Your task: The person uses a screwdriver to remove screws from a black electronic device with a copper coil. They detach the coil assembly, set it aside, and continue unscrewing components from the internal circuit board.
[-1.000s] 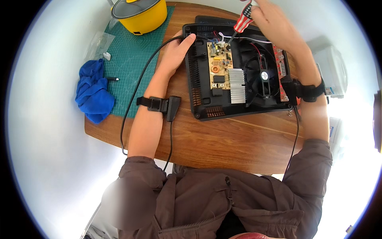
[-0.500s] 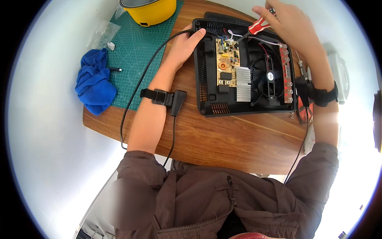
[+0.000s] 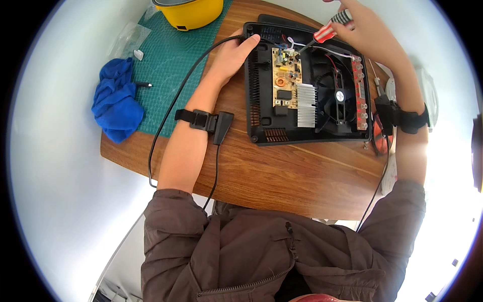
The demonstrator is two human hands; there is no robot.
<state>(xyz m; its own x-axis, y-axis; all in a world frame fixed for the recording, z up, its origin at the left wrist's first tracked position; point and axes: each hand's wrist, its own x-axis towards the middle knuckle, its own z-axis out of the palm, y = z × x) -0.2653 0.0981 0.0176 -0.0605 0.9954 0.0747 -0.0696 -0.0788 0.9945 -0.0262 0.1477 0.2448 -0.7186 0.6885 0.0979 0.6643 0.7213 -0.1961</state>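
A black appliance casing (image 3: 282, 135) lies with its inside facing up on the table. My left hand (image 3: 232, 56) grips its upper left edge, thumb over the rim, beside a black power cord (image 3: 187, 80). My right hand (image 3: 363, 29) holds a screwdriver (image 3: 324, 34) with a red-and-white handle. The shaft slants down to the upper right corner of a tan circuit board (image 3: 288, 68); whether the tip sits in a screw is too small to tell. Inside the casing are a silver heat sink (image 3: 306, 105), a black fan (image 3: 339, 95) and a narrow red board (image 3: 360, 93).
A green cutting mat (image 3: 171, 65) covers the table's left, bearing a yellow pot (image 3: 193, 14), a blue cloth (image 3: 116, 100) and a clear plastic bag (image 3: 132, 40). Another tool with a thin metal shaft (image 3: 375, 75) and a red-orange item (image 3: 381, 138) lie right of the casing.
My right fingers have loosened and shifted on the screwdriver handle, baring its dark striped end. The shaft stays at the same corner of the board. My left hand keeps its hold.
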